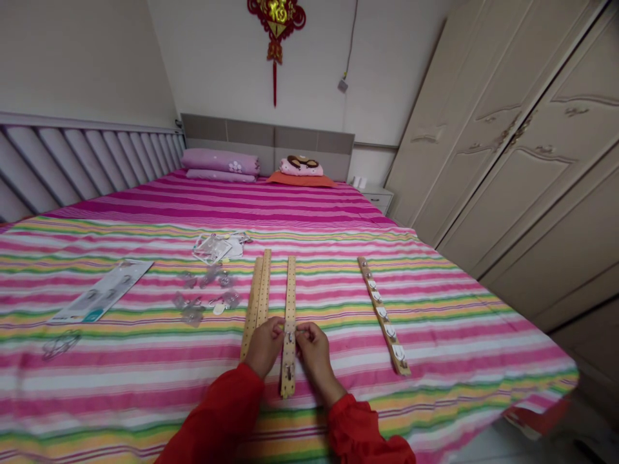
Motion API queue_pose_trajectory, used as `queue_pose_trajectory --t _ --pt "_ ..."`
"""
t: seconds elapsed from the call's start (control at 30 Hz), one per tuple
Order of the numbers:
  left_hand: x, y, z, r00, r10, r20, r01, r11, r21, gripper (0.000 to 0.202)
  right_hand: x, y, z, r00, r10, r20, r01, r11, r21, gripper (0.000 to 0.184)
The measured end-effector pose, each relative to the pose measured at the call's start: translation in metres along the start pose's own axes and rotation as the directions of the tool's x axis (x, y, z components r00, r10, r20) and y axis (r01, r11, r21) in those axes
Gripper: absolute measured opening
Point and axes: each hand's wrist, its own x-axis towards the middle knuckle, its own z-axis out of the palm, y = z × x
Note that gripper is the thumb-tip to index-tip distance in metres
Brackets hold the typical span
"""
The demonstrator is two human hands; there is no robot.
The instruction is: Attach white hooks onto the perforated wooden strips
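Here on the striped bedsheet (pixel 338 290) lies the perforated wooden strip (pixel 291 290), left hand (pixel 265 345) at its left edge and right hand (pixel 314 351) at its right, each with thumb and forefinger drawn together beside a small metal fitting (pixel 289 336) on top, though whether they're pinching it I can't tell! A second metal fitting (pixel 289 372) sits on the strip's near end, two more perforated strips (pixel 258 290) lie just left of it, small clear plastic bags (pixel 192 312) farther left, and a strip with white tags (pixel 383 314) well to its right.
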Motion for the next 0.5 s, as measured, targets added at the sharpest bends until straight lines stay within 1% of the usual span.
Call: queue_pose_trajectory --t 0.07,0.13,0.23,0.3,0.37,0.43,0.5 --pt "0.000 0.000 0.000 1.000 0.026 0.002 -0.026 0.999 0.020 0.026 -0.002 0.000 -0.001 1.000 -0.013 0.005 0.013 1.000 -0.005 0.020" --pt "0.000 -0.001 -0.001 0.998 0.063 -0.021 -0.061 0.996 0.071 0.027 -0.003 0.001 -0.002 1.000 -0.025 0.009 0.025 1.000 -0.016 0.029" --pt "0.000 -0.004 -0.001 0.992 0.122 -0.035 -0.115 0.980 0.162 0.028 -0.001 0.008 -0.005 0.997 -0.071 0.022 0.072 0.995 -0.066 0.033" --pt "-0.001 -0.005 -0.002 0.988 0.156 -0.005 -0.151 0.961 0.233 0.029 0.000 0.012 -0.006 0.992 -0.120 0.024 0.122 0.986 -0.115 0.032" --pt "-0.001 -0.005 -0.004 0.982 0.182 0.046 -0.188 0.934 0.305 0.030 0.002 0.015 -0.007 0.987 -0.157 0.028 0.160 0.974 -0.161 0.029" --pt "-0.002 -0.004 -0.005 0.976 0.199 0.093 -0.219 0.907 0.358 0.030 0.004 0.015 -0.008 0.985 -0.167 0.039 0.172 0.966 -0.196 0.028" --pt "-0.003 -0.003 -0.006 0.974 0.200 0.108 -0.226 0.893 0.390 0.030 0.005 0.014 -0.008 0.986 -0.157 0.050 0.165 0.962 -0.218 0.028"
